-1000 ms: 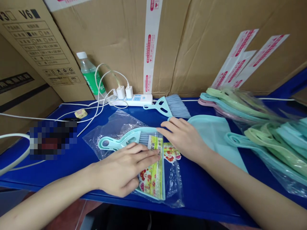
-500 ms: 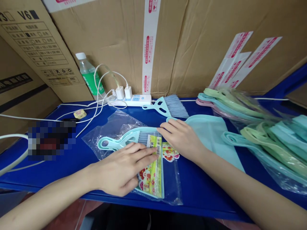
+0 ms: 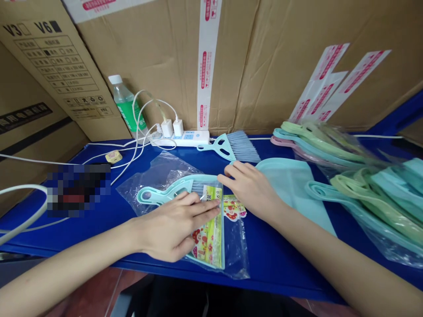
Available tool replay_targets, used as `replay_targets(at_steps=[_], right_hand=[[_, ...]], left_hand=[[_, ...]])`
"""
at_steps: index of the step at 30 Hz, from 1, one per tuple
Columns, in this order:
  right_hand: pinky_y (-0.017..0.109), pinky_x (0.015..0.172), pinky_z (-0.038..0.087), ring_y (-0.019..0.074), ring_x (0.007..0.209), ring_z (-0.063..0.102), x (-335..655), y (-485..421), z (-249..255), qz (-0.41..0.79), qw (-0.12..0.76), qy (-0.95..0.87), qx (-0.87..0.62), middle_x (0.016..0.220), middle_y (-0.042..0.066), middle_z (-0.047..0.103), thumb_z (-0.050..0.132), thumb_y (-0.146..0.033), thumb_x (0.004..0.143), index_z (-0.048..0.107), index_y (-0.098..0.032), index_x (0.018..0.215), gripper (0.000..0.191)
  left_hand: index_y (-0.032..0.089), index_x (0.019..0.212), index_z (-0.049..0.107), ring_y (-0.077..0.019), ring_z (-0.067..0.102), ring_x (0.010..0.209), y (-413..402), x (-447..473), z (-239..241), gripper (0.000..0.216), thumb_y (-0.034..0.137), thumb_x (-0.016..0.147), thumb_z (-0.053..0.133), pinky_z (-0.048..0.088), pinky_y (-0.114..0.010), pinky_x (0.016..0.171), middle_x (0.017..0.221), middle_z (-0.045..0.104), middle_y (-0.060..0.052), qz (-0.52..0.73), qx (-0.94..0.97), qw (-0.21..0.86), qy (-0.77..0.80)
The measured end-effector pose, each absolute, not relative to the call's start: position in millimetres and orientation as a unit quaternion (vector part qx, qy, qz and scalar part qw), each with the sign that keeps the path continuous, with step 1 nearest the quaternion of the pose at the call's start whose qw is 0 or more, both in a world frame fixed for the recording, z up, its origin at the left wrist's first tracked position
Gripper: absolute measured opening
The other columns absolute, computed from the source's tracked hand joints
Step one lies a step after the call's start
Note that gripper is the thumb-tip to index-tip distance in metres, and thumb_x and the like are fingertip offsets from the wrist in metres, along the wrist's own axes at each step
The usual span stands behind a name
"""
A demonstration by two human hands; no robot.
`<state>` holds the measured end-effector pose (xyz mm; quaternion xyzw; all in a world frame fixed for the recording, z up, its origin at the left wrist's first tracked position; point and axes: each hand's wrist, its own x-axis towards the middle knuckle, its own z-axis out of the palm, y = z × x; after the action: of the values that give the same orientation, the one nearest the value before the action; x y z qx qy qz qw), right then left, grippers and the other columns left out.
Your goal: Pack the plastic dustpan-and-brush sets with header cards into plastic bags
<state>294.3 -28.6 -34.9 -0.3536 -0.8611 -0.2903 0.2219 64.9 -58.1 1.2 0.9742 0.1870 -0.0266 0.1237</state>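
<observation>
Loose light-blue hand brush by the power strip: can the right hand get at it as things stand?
Probably yes: the right hand is just in front of the light-blue hand brush, and nothing visible seems to block the way to the bristles.

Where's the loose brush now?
In the head view, the loose brush lies at the back of the table, by the right end of the power strip.

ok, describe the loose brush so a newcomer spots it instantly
On the blue table, find the white power strip along the back. The loose brush lies by the strip's right end, handle toward it, bristles pointing right. Unlike the brush partly under the left hand, its whole bristle fan shows.
</observation>
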Motion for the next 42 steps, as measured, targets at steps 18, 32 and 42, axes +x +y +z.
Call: replay_targets(at_steps=[18, 32, 42], right_hand=[[0.031, 0.064, 0.033, 0.0208, 0.075, 0.05, 304.0, -30.3, -27.5, -0.232, 0.19, -0.883, -0.361, 0.075, 0.004, 0.061, 0.053, -0.002, 0.09, 0.063, -0.019, 0.078, 0.023], [0.032, 0.068, 0.044, 0.0208, 0.076, 0.058, 321.8, -51.9, -7.2, -0.139, 0.148, -0.924, -0.323, 0.08, 0.004, 0.062, 0.05, 0.001, 0.085, 0.061, -0.019, 0.077, 0.025], [0.031, 0.068, 0.044, 0.0199, 0.076, 0.059, 322.5, -50.8, -8.1, -0.162, 0.136, -0.919, -0.333, 0.081, 0.004, 0.063, 0.049, 0.002, 0.085, 0.064, -0.019, 0.081, 0.026]], left_hand=[[0.008, 0.124, 0.057, -0.0311, 0.058, 0.112, -56.1, 81.6, -4.9, 0.035, 0.017, 0.094, 0.044, 0.046, -0.051, 0.1, 0.14, 0.056, -0.02, 0.047, 0.971, 0.082, 0.22], [0.005, 0.128, 0.054, -0.0335, 0.055, 0.118, -55.4, 81.8, -5.7, 0.039, 0.018, 0.092, 0.045, 0.044, -0.051, 0.101, 0.143, 0.052, -0.022, 0.052, 0.966, 0.11, 0.227], [0.006, 0.127, 0.055, -0.0315, 0.055, 0.113, -56.0, 81.1, -7.0, 0.039, 0.019, 0.092, 0.044, 0.047, -0.049, 0.096, 0.14, 0.056, -0.02, 0.057, 0.967, 0.105, 0.226]])
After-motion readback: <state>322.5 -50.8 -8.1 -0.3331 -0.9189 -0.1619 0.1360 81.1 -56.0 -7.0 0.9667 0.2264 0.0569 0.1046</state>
